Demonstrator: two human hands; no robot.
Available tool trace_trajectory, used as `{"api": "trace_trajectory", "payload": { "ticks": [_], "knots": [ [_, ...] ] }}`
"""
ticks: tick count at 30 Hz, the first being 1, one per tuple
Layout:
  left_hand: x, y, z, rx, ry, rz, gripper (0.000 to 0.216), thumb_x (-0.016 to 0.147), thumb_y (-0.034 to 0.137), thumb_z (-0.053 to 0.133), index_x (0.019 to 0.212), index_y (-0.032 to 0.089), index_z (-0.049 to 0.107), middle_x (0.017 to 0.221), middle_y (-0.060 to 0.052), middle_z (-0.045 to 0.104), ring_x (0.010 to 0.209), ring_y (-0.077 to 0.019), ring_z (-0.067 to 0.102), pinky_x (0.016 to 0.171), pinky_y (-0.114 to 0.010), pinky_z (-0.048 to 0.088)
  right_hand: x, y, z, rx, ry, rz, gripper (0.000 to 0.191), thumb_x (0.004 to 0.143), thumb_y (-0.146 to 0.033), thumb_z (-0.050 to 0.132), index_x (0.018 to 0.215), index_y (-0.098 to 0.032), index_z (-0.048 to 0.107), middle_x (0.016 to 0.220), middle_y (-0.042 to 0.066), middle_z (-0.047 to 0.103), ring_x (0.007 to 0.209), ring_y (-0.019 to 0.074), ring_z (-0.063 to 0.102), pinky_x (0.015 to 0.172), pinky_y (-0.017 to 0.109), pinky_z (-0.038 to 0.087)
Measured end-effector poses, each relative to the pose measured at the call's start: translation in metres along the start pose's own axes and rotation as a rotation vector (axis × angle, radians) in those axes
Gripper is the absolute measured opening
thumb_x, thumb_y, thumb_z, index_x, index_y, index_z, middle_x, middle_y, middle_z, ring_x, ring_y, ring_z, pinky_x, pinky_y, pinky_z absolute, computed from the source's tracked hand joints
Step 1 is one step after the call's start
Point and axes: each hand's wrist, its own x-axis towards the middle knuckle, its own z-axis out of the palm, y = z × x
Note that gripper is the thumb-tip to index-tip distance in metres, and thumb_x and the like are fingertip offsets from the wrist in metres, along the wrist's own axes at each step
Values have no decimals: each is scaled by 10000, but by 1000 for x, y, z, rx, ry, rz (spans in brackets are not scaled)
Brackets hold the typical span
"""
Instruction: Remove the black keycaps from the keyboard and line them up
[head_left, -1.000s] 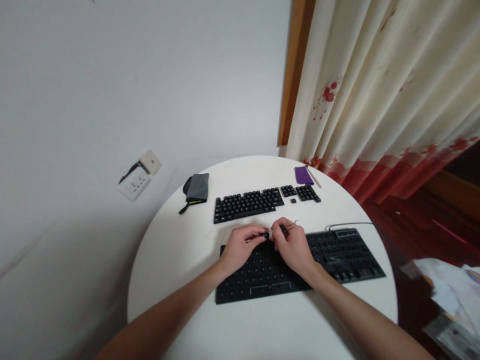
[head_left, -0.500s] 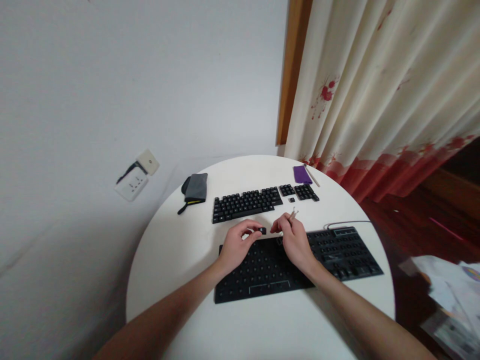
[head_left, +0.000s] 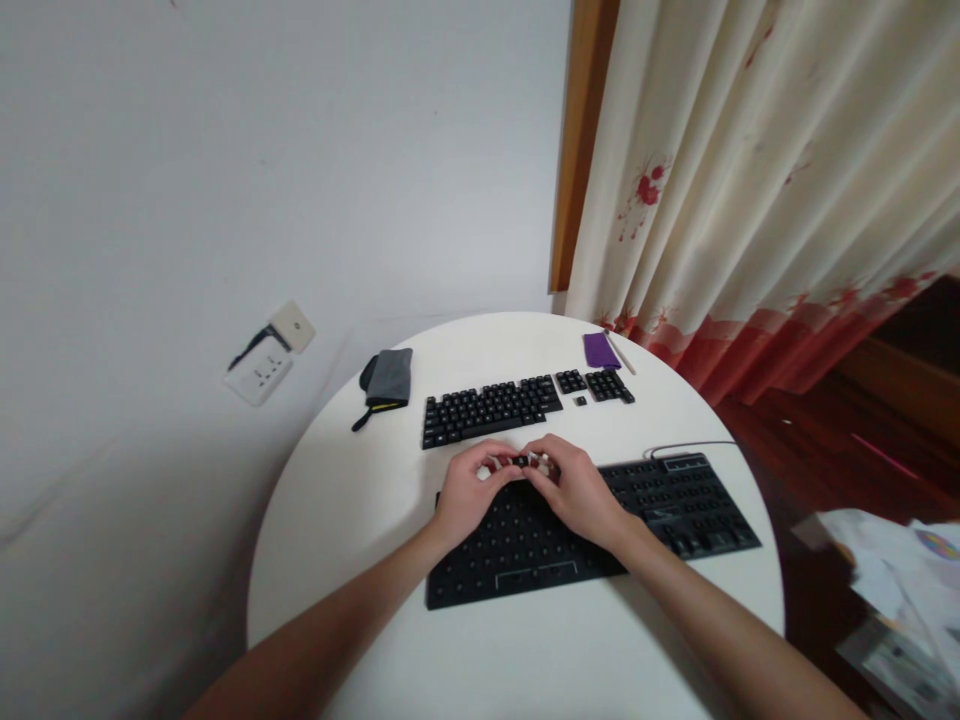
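My left hand (head_left: 470, 490) is closed, pinching a small black keycap (head_left: 520, 461) between thumb and fingertips. My right hand (head_left: 568, 487) is closed too, its fingertips meeting the keycap from the right. Between its fingers show the pale tips of what looks like a cotton swab (head_left: 544, 462), mostly hidden. Both hands hover over the top edge of a black keyboard base (head_left: 525, 545) stripped of its keycaps. Beyond them, rows of black keycaps (head_left: 487, 408) are laid out in keyboard order, with one loose keycap (head_left: 580, 401) by the number block.
On the round white table (head_left: 330, 540), a grey pouch (head_left: 390, 376) lies at the left back. A purple cloth (head_left: 601, 351) and a thin stick (head_left: 621, 354) lie at the right back. The keyboard's cable (head_left: 694, 444) curves along the right. A curtain (head_left: 720, 200) hangs behind.
My right hand has moved left and its fingers now meet the keycap in my left hand. The pale swab ends that stuck up above the right hand have tipped down between the fingers.
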Motion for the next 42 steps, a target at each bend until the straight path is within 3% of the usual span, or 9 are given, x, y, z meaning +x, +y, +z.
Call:
{"api": "trace_trajectory", "payload": {
  "ticks": [7,12,18,24,30,42],
  "knots": [
    [2,-1,-2,13,-13,8,148,807,288,684,898,173,705,909,-49,700,795,-170,617,706,-269,474,6,15,-7,-86,12,38,74,869,-200,611,932,-187,648,883,36,672,763,168,591,712,269,437],
    [2,-4,-3,13,-14,-26,330,951,382,471,845,154,686,820,-58,690,742,-160,599,652,-253,452,35,55,-28,-288,26,259,127,814,-226,659,920,-175,706,842,44,706,746,183,620,698,269,425],
    [2,-5,-2,-24,-35,-26,347,945,403,485,813,146,678,746,-53,674,710,-163,597,660,-262,453,58,87,-32,-403,-36,383,123,740,-202,710,851,-178,757,818,60,724,765,200,654,699,263,420],
    [1,-4,-3,8,-62,-44,343,953,384,472,815,146,677,734,-44,670,701,-158,591,680,-261,446,59,91,-24,-484,-20,451,182,761,-263,707,916,-169,727,847,83,724,779,209,657,657,262,403],
    [1,-6,-3,5,-71,-37,353,950,402,476,808,152,681,730,-43,675,699,-162,593,689,-269,444,59,92,-22,-553,-3,523,144,760,-304,699,804,-167,693,828,108,707,787,231,656,608,266,373],
    [0,-3,-2,23,-84,-38,346,960,381,460,815,148,671,739,-42,674,718,-165,605,701,-269,451,66,99,-17,-538,1,503,129,787,-272,659,858,-175,705,891,105,721,826,228,663,645,267,380]
  ]
}}
